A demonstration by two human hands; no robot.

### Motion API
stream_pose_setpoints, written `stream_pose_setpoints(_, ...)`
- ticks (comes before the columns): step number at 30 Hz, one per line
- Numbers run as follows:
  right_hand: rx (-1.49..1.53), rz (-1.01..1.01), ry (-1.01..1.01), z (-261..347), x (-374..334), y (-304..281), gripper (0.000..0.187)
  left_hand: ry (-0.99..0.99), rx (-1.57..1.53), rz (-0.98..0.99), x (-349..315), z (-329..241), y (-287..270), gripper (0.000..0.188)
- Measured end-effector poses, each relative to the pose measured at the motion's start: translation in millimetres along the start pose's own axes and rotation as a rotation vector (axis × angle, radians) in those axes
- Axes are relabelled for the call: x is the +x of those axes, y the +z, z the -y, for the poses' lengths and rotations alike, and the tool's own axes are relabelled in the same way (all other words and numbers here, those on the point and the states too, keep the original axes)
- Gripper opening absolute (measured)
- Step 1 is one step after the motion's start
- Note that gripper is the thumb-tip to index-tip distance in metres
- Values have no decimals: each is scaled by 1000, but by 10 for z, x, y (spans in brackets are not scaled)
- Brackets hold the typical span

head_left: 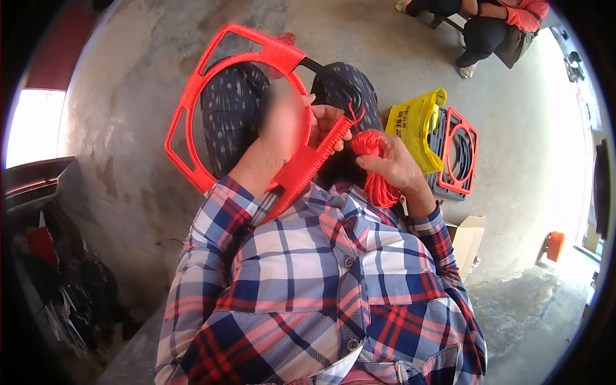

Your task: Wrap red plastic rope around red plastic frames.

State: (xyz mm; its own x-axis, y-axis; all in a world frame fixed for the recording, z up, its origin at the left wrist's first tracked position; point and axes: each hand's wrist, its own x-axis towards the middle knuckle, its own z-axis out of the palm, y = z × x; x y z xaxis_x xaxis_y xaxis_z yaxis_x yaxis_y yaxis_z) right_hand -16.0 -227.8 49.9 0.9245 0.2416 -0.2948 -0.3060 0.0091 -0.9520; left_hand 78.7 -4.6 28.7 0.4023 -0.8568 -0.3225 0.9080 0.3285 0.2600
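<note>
Across my lap lies a frame [298, 172] with a large round opening, most of it wrapped tightly in red cord. Its upper right corner [333, 78] shows bare black. My left hand [277, 142] grips the frame's inner ring and near bar, its fingers coming through beside the bar; a blurred patch hides part of this hand. Closed around a looped bundle of red cord [380, 186], my right hand [396, 163] is just right of the frame. A loose strand of cord [357, 115] curls where the wrapping meets the black part.
Right of my knees, a yellow bag [410, 131] stands against a stack of black frames with a red frame [475, 157] leaning there. A cardboard box [471, 234] is nearer me. Another person [491, 32] sits at the far right. Dark plastic [70, 301] is heaped at left.
</note>
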Motion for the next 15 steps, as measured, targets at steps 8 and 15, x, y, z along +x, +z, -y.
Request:
stream_pose_setpoints(8, -375, -80, -190, -51, -340, -66, 18, 68, -89, 11, -14, 23, -26, 48)
stream_pose_setpoints(15, -39, -327, 2, -288, -210, -350, 11, 56, -12, -14, -40, -11, 8, 55)
